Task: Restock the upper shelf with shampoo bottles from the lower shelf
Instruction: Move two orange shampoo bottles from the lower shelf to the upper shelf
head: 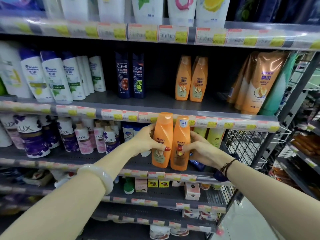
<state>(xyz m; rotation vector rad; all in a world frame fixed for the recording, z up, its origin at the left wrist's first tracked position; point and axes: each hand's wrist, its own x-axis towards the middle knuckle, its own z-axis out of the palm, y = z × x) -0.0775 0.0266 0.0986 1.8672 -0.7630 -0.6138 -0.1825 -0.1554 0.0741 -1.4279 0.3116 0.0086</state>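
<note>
At far left on the upper shelf [149,103], a dark grey metal deck with a price-tag strip along its front edge, we see a row of white bottles with blue caps [52,77]. To their right stand two dark blue bottles labelled CLEAR [130,75], then a gap, then two orange bottles of the Rejoice brand [191,78] standing upright side by side near the middle of the deck. Larger orange bottles [256,84] occupy the right end.

On the lower shelf [52,161], white and purple LUX bottles [32,135] and pink ones fill the left portion.

Our left hand [147,137], on an arm wearing a pale smooth bangle [100,177], is wrapped around the left orange plastic shampoo bottle [161,141]; the thumb with a red nail presses on its front and the fingers curl behind it. Touching it on the right is the second orange plastic shampoo bottle [181,144], which bears a round "3 in 1" sticker on its cap. Our right hand [202,149], with a dark cord bracelet at the wrist, grasps this bottle in the same manner.

Both bottles are held upright in front of the lower shelf, their caps overlapping the upper shelf's price strip.
</note>
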